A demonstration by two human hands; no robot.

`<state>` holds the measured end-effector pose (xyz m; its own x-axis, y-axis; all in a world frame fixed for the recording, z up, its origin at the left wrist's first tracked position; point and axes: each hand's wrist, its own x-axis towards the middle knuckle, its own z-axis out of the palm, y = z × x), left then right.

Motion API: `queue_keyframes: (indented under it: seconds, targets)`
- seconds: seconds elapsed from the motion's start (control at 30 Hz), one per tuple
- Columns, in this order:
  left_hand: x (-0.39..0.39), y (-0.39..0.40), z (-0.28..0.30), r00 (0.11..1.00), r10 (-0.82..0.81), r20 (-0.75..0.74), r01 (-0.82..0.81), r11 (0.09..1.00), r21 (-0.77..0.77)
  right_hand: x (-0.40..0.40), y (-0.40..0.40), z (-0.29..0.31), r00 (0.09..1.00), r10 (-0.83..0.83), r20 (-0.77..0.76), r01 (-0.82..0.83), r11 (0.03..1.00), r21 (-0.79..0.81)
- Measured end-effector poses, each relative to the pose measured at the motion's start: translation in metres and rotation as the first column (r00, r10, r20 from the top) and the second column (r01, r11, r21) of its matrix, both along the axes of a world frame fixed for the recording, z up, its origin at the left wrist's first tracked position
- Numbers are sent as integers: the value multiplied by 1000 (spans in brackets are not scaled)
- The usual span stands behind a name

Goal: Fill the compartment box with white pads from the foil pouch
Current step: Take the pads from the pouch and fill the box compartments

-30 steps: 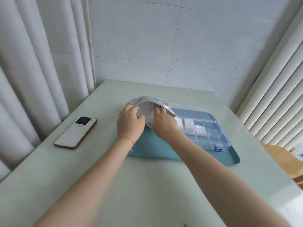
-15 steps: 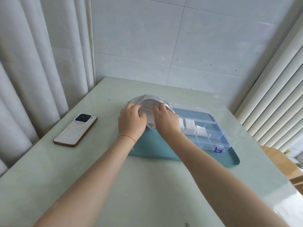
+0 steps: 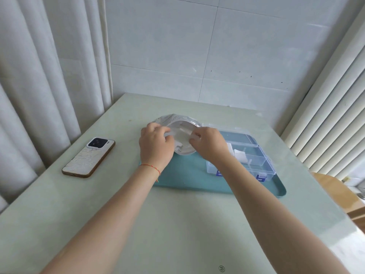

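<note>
Holding the foil pouch (image 3: 178, 123) open at frame centre, mouth toward the camera, between both hands. Left hand (image 3: 155, 146) at the pouch's left rim, fingers curled and pinching the edge; right hand (image 3: 209, 144) at the right rim, fingers likewise pinching it. White pads (image 3: 182, 135) visible inside the mouth, between the two sets of fingers. Forearms reaching up from the lower frame and converging on the pouch, left wrist bearing a red string. Compartment box (image 3: 254, 155), clear, lid open, just right of the right hand on a teal tray (image 3: 187, 178), some pads already in it. Phone (image 3: 88, 157) at centre left on the bench (image 3: 177, 224).
</note>
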<state>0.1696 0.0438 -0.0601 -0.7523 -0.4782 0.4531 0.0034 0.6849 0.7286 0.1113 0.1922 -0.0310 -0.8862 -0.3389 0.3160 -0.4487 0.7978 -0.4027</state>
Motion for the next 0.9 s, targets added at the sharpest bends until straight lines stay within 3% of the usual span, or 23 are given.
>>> queue_keyframes:
  seconds: [0.13, 0.23, 0.3, 0.37, 0.47, 0.73, 0.83, 0.9]
  targets:
    - [7, 12, 12, 989, -89, -121, 107, 982, 156, 5, 25, 15, 975, 98, 198, -47, 968, -247]
    - [12, 23, 19, 969, -193, -153, 226, 941, 250, 12, 47, 23, 883, 247, 400, -28, 877, -480]
    - [11, 33, 21, 939, -312, -141, 342, 826, 448, 17, 58, 24, 822, 342, 456, -24, 820, -572]
    - [7, 42, 20, 924, -355, -139, 356, 672, 650, 18, 66, 21, 799, 379, 468, -16, 790, -613]
    - [-2, 53, 15, 935, -334, -121, 300, 560, 772, 13, 80, 14, 812, 354, 464, 37, 762, -646]
    - [-7, 69, 3, 950, -289, -119, 261, 523, 812, 15, 93, -7, 855, 248, 456, 172, 693, -700]
    - [-9, 63, -8, 956, -281, -84, 235, 561, 794, 16, 96, -12, 873, 209, 442, 197, 677, -709]
    - [-9, 59, -13, 947, -322, -16, 225, 624, 748, 19, 103, -9, 891, 198, 408, 154, 715, -682]
